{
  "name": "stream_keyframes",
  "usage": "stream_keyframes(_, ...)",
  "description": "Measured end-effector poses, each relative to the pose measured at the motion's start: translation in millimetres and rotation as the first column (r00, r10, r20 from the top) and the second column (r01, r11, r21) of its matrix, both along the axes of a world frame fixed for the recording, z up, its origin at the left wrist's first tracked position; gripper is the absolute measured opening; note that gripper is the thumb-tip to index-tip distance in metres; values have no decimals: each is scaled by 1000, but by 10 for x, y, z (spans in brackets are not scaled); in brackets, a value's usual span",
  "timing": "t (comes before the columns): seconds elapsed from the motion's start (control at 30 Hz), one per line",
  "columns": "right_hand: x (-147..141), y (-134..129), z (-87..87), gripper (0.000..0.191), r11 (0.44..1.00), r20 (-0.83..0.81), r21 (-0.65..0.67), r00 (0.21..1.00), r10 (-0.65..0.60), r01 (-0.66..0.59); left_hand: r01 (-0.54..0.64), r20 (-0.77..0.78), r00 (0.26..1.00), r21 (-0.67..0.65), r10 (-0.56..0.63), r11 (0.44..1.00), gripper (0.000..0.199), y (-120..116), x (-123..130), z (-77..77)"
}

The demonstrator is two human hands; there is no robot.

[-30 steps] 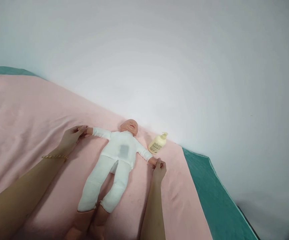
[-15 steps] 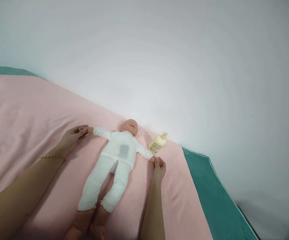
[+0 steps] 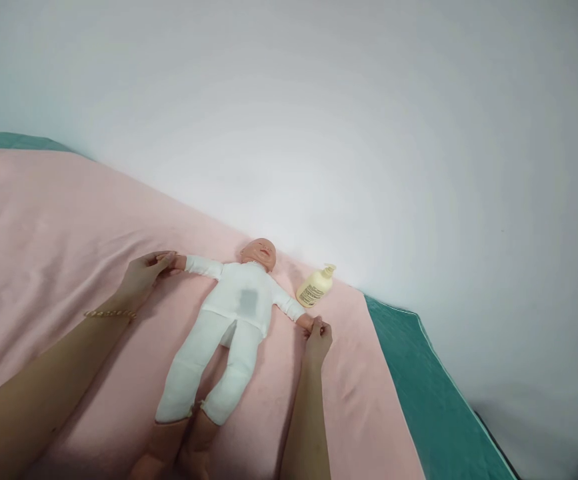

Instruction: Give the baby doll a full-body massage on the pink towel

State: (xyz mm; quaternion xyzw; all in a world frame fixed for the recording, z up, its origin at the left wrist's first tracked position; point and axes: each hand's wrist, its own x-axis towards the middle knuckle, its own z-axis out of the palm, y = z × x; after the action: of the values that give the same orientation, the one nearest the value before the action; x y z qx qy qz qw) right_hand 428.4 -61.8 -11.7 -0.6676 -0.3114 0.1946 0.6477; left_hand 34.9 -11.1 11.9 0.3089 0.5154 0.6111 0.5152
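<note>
A baby doll (image 3: 241,293) with a white cloth body lies on its back on a pink blanket (image 3: 103,220), its arms spread to both sides. My left hand (image 3: 143,275) is closed on the doll's hand at the left, and a beaded bracelet circles my wrist. On the other side, my right hand (image 3: 319,340) pinches the doll's other hand between thumb and fingers. Most of both doll hands is hidden by my fingers. A pale yellow pump bottle (image 3: 315,288) stands tilted in view just beyond my right hand, not touched by it.
Behind the blanket rises a plain pale wall (image 3: 289,120). Green fabric (image 3: 433,380) shows beyond the blanket's right edge, with more green fabric (image 3: 13,140) at the far left. A dark edge lies at the lower right.
The fingers of my right hand have curled in more around the doll's hand. The doll's arm on that side has shifted very slightly. The bottle has not moved.
</note>
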Motion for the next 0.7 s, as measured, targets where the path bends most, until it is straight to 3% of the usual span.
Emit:
stream_keyframes(0.23, 53, 52, -61, 49, 998, -45, 56, 999, 4, -1, 31, 194, 980, 70, -44, 997, 31, 181, -102, -250)
stream_keyframes(0.4, 58, 60, -79, 55, 997, -67, 73, 997, 27, -22, 70, 281, 954, 116, -101, 991, 33, 220, -133, -310)
stream_keyframes(0.53, 54, 41, -74, 56, 999, -41, 49, 999, 26, -24, 73, 125, 989, 76, -82, 994, 40, 157, -104, -232)
stream_keyframes(0.63, 30, 24, -50, 52, 999, -43, 43, 999, 32, -30, 11, -59, 998, 45, -8, 999, 44, 71, -54, -104)
stream_keyframes(0.7, 6, 16, -27, 49, 999, -41, 37, 998, 38, -36, -26, -88, 996, 30, 29, 999, 44, 21, -23, -28)
